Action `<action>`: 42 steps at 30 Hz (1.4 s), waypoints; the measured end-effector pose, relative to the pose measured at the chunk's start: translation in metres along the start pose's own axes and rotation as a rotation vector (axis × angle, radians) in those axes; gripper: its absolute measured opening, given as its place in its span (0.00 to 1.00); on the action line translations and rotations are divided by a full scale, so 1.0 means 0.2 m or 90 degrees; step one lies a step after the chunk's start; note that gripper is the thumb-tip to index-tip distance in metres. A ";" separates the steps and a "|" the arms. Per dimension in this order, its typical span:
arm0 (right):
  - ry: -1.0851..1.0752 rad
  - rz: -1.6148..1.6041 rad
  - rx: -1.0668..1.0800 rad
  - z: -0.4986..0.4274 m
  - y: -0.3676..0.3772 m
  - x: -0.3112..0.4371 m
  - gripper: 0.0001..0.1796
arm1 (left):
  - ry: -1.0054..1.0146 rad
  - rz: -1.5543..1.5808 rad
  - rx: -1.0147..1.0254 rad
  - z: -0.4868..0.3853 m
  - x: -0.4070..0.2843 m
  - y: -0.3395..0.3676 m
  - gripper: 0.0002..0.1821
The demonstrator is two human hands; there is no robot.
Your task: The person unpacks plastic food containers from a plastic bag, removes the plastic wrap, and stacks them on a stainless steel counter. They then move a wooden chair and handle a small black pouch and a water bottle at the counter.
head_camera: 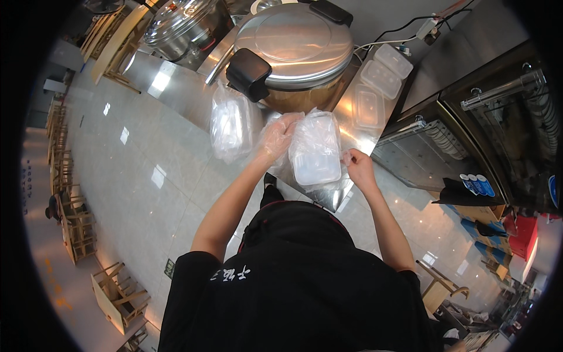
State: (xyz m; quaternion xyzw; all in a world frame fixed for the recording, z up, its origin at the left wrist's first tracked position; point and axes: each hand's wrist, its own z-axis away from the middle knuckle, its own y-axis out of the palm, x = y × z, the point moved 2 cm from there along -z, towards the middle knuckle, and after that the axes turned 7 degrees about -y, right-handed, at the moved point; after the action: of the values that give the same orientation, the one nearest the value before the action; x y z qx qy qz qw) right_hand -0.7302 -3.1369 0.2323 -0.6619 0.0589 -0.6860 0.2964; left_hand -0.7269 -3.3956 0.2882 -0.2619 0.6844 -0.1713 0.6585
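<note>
My left hand [278,137], in a clear plastic glove, rests against the left side of a stack of clear plastic food containers [317,167] wrapped in a thin clear bag [314,130]. Whether its fingers grip the bag is hard to tell. On the stack's other side, my bare right hand [361,169] pinches a crumpled bit of clear plastic film [346,157] between thumb and fingers. A second bagged stack of containers [231,125] stands left of my gloved hand. All this is at the near end of a stainless steel counter [347,127].
Behind the stacks sits a large lidded steel pot [294,39] with black handles [249,72]. Loose plastic containers [368,105] lie to its right, near cables and a power strip [427,28]. A glass-door cabinet [457,119] borders the right side. Another steel pot [184,31] stands further left.
</note>
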 end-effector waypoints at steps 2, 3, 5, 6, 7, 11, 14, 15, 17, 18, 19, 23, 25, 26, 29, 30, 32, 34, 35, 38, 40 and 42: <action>0.013 0.021 0.005 -0.02 0.01 -0.05 0.12 | -0.121 0.064 0.014 -0.04 0.06 0.02 0.11; 0.026 0.042 0.009 -0.04 0.02 -0.08 0.12 | -0.153 0.105 0.012 -0.05 0.09 0.04 0.11; 0.033 0.081 0.014 -0.08 0.03 -0.12 0.11 | -0.252 0.158 0.010 -0.09 0.17 0.07 0.10; 0.054 0.051 0.018 -0.11 0.04 -0.13 0.10 | -0.308 0.186 0.012 -0.10 0.21 0.10 0.10; 0.055 0.018 0.018 -0.13 0.06 -0.13 0.10 | -0.341 0.224 0.013 -0.10 0.25 0.13 0.09; 0.061 0.060 -0.104 -0.12 0.01 0.04 0.10 | -0.510 0.391 0.035 -0.08 0.43 0.29 0.07; -0.133 0.162 -0.265 -0.03 -0.10 0.32 0.18 | -0.471 0.316 0.083 -0.09 0.57 0.38 0.08; -0.156 0.185 -0.215 0.00 -0.10 0.40 0.19 | -0.438 0.266 0.106 -0.09 0.61 0.40 0.08; -0.265 0.229 -0.128 0.08 -0.07 0.53 0.23 | -0.319 0.197 0.117 -0.07 0.64 0.43 0.08; -0.267 0.245 -0.073 0.12 0.00 0.58 0.25 | -0.295 0.147 0.140 -0.07 0.65 0.45 0.09; -0.297 0.266 -0.024 0.16 0.05 0.61 0.28 | -0.271 0.186 0.105 -0.06 0.64 0.45 0.09; -0.367 0.385 0.048 0.21 0.11 0.61 0.34 | -0.515 0.269 0.042 -0.01 0.61 0.47 0.11; -0.367 0.381 0.109 0.23 0.07 0.57 0.37 | -0.476 0.067 0.069 0.07 0.63 0.47 0.12; -0.386 0.374 0.120 0.24 0.06 0.56 0.37 | -0.312 -0.152 0.105 0.10 0.66 0.45 0.13; -0.417 0.356 0.168 0.26 -0.01 0.53 0.37 | -0.405 -0.296 0.146 0.20 0.86 0.47 0.17; -0.425 0.350 0.188 0.27 -0.04 0.52 0.37 | -0.498 -0.212 0.110 0.27 0.92 0.45 0.18; -0.436 0.340 0.212 0.29 -0.07 0.50 0.37 | -0.618 -0.070 0.056 0.43 0.95 0.46 0.18; -0.454 0.335 0.221 0.30 -0.09 0.49 0.36 | -0.669 0.047 -0.004 0.58 0.89 0.44 0.19; -0.459 0.336 0.233 0.30 -0.10 0.49 0.36 | -0.706 0.104 -0.002 0.64 0.85 0.42 0.15; -0.473 0.326 0.265 0.32 -0.10 0.49 0.37 | -0.775 0.267 0.004 0.77 0.73 0.37 0.09; -0.488 0.311 0.284 0.32 -0.07 0.51 0.38 | -0.786 0.359 0.042 0.83 0.69 0.33 0.09; -0.517 0.301 0.296 0.31 -0.01 0.54 0.38 | -0.804 0.400 -0.020 0.89 0.68 0.29 0.11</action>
State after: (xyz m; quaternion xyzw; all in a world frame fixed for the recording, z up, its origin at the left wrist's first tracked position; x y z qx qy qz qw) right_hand -0.6668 -3.1681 0.3337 -0.7599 -0.0667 -0.2831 0.5814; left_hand -0.5583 -3.4088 0.1305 -0.1108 0.2167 0.2219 0.9442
